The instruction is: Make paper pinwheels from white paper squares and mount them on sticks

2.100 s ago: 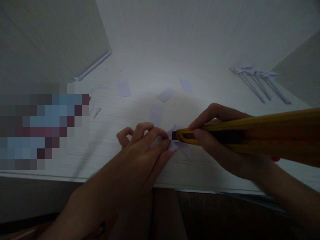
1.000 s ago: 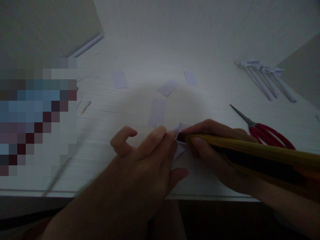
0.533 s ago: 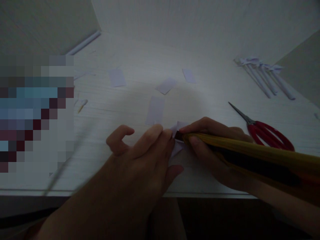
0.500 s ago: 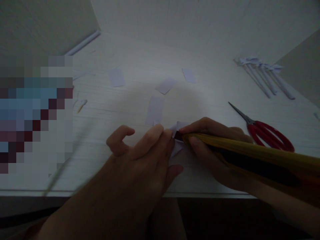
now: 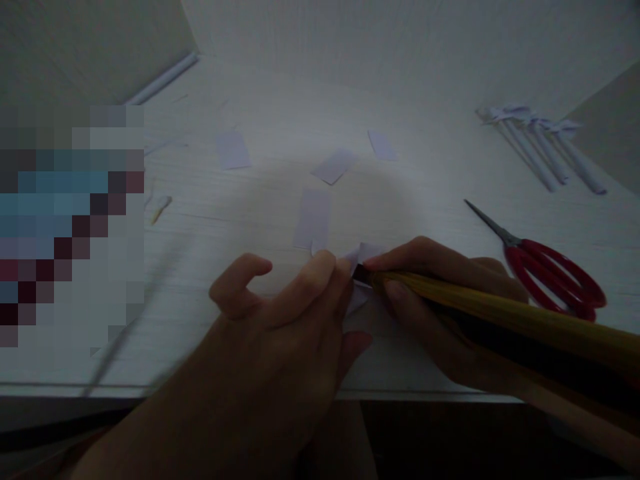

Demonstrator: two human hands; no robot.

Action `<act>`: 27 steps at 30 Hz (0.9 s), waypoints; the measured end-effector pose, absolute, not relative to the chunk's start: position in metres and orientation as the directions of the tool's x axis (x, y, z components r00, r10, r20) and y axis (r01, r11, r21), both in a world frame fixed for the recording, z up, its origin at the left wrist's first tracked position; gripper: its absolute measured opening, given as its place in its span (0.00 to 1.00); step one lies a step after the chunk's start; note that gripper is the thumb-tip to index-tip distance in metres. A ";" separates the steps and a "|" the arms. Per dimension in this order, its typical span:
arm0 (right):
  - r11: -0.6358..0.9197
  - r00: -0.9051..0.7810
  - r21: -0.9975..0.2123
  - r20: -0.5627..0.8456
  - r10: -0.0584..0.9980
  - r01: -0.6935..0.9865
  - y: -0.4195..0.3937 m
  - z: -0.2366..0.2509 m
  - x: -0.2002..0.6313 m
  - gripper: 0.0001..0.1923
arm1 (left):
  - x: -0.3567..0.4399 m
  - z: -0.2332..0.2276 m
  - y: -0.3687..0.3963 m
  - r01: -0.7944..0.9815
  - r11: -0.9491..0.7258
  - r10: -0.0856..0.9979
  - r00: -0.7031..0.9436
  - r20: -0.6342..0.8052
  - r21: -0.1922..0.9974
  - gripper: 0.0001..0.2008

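Low in the middle of the head view, my left hand [image 5: 295, 340] bends its fingers down over a small piece of white paper [image 5: 370, 252] on the tabletop. Its fingertips are partly hidden, and the little finger curls out to the left. My right hand [image 5: 430, 340] pinches a yellow-and-black pencil [image 5: 480, 300], which runs back toward the camera at lower right. The pencil's dark reddish end touches the paper beside my left fingertips. Just beyond my left fingers lies a flat paper rectangle [image 5: 313, 217].
Red-handled scissors [image 5: 555, 273] lie right of my right hand. Several rolled paper sticks [image 5: 535, 150] rest at far right. More paper pieces [image 5: 233, 149] are scattered ahead. A long paper roll [image 5: 163, 79] lies along the left wall. A blurred-out patch covers the left side.
The view has shifted slightly, so the scissors and paper sticks sit farther right. Both hands keep nearly the same grip on the paper and pencil.
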State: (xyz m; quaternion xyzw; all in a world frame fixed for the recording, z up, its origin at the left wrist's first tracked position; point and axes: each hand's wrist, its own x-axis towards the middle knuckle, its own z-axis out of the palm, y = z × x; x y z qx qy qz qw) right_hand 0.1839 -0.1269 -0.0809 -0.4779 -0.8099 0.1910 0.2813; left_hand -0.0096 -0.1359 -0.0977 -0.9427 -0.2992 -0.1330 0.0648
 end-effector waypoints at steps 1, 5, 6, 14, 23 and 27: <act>0.478 -0.389 -0.573 0.281 0.878 0.666 -0.127 -0.081 0.184 0.04 | -0.010 -0.096 -0.136 0.581 -0.813 0.546 0.786 0.290 -0.043 0.15; 0.490 -0.396 -0.569 0.291 0.871 0.661 -0.127 -0.081 0.184 0.06 | -0.008 -0.093 -0.136 0.593 -0.804 0.556 0.778 0.293 -0.048 0.15; 0.496 -0.401 -0.570 0.293 0.868 0.656 -0.127 -0.081 0.184 0.06 | -0.008 -0.093 -0.136 0.596 -0.802 0.558 0.775 0.296 -0.048 0.15; 0.395 -0.317 -0.595 0.237 0.918 0.700 -0.131 -0.079 0.179 0.04 | -0.008 -0.092 -0.135 0.589 -0.808 0.562 0.774 0.292 -0.007 0.14; 0.371 -0.309 -0.668 0.216 0.926 0.645 -0.132 -0.078 0.180 0.05 | -0.008 -0.094 -0.136 0.590 -0.807 0.561 0.780 0.278 -0.026 0.14; 0.253 -0.193 -0.849 0.182 0.964 0.464 -0.126 -0.081 0.187 0.05 | -0.010 -0.099 -0.133 0.565 -0.825 0.531 0.788 0.312 -0.024 0.13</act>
